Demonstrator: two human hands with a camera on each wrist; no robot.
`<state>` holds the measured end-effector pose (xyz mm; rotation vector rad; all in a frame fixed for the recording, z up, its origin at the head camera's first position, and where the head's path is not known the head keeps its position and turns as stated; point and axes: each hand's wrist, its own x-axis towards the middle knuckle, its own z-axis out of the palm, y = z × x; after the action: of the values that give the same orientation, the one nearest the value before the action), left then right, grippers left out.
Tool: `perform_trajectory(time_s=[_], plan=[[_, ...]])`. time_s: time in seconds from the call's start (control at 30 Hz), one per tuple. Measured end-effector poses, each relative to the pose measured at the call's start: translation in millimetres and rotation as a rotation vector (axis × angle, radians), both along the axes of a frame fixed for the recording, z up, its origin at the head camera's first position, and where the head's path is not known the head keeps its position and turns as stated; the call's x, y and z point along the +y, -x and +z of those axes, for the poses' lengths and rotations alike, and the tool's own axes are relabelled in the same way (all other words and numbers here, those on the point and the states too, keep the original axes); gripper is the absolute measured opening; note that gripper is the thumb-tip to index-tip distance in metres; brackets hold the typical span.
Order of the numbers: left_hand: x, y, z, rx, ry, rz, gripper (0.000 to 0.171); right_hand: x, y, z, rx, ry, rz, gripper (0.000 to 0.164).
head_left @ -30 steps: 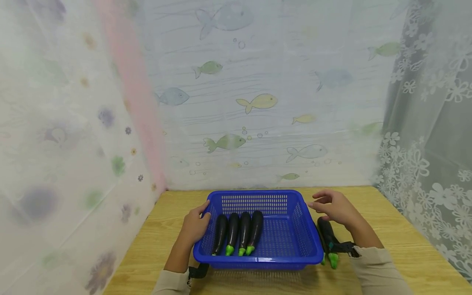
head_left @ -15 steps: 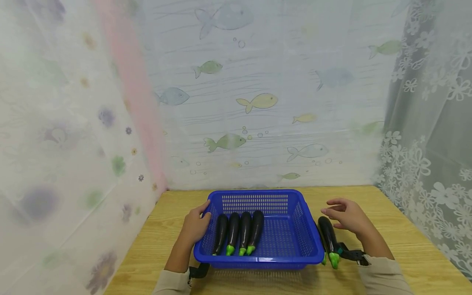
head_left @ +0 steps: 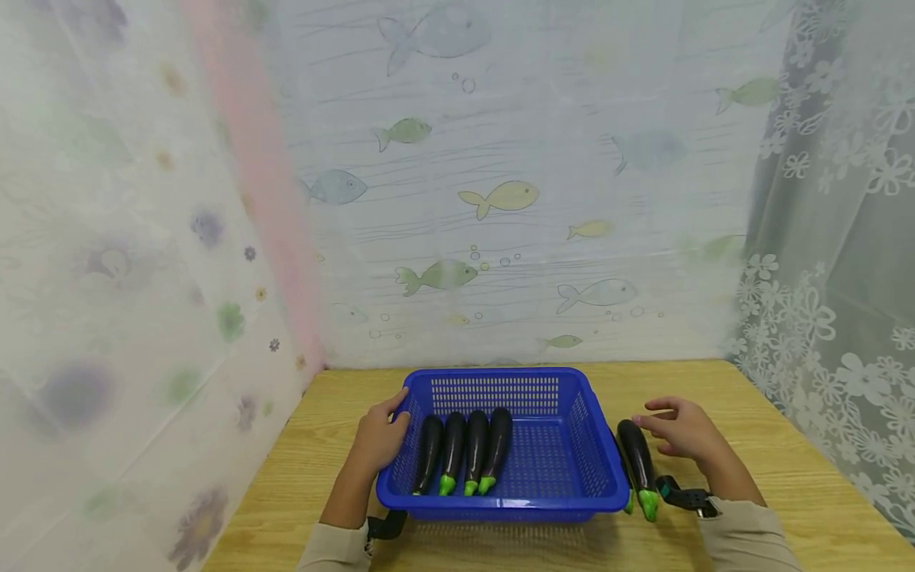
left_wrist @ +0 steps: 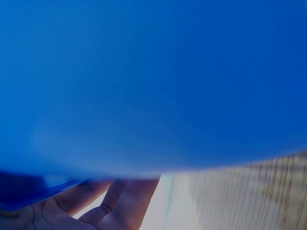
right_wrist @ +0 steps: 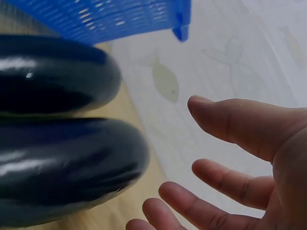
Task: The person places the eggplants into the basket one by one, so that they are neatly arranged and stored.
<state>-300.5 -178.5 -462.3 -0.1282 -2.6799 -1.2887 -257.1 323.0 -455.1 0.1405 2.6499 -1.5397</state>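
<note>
A blue plastic basket (head_left: 500, 504) stands on the table with several dark eggplants (head_left: 453, 449) lying side by side in its left half, green stems toward me. My left hand (head_left: 379, 435) holds the basket's left rim. In the left wrist view a blurred blue surface (left_wrist: 153, 86) covers most of the frame, and part of the left hand shows beneath it. Outside the basket's right wall lie two more eggplants; the outer eggplant (head_left: 636, 457) is in plain sight, the inner one partly hidden. My right hand (head_left: 679, 430) hovers beside their far ends, fingers spread and holding nothing.
The wooden table (head_left: 750, 445) runs on to the right of the right hand and to the left of the basket. A fish-patterned curtain (head_left: 515, 318) hangs behind the table's back edge, with patterned sheets on both sides.
My right hand has moved right and slightly toward me, away from the basket's right rim to beside the outer eggplant. The left hand and the basket have stayed put.
</note>
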Motion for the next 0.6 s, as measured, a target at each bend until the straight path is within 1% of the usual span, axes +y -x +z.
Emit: perform_trajectory(time_s=[0.23, 0.37, 0.6], plan=[[0.0, 0.5, -0.6, 0.006, 0.005, -0.003, 0.053, 2.0, 6.0, -16.2, -0.024, -0.025, -0.009, 0.076], [0.0, -0.5, -0.1, 0.005, -0.001, -0.004, 0.053, 0.1, 8.1, -21.7, -0.030, -0.039, -0.011, 0.073], [0.3, -0.8, 0.4, -0.005, -0.014, 0.000, 0.053, -6.8, 9.3, -24.0, -0.044, 0.039, -0.008, 0.069]])
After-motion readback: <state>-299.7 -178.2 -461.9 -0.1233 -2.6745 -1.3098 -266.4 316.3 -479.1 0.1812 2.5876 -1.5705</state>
